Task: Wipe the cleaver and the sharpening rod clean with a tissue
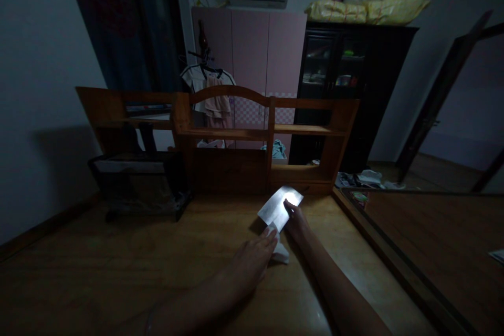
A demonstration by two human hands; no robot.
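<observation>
In a dim room, both my hands reach across a wooden desk (165, 268). My right hand (296, 220) pinches a white sheet of paper (279, 205), lifted and tilted, with a bright glare on its upper part. My left hand (252, 262) lies lower, fingers together, its fingertips touching the paper's lower edge. A crumpled white piece (281, 254) lies on the desk just under the sheet, between the two hands.
A wooden shelf unit (271, 131) stands at the desk's back edge. A dark rack (137, 178) sits on the left. Behind are a pink wardrobe (252, 52), a dark cabinet (354, 79) with bundles on top, and hanging clothes (212, 94). A second surface (433, 241) adjoins on the right.
</observation>
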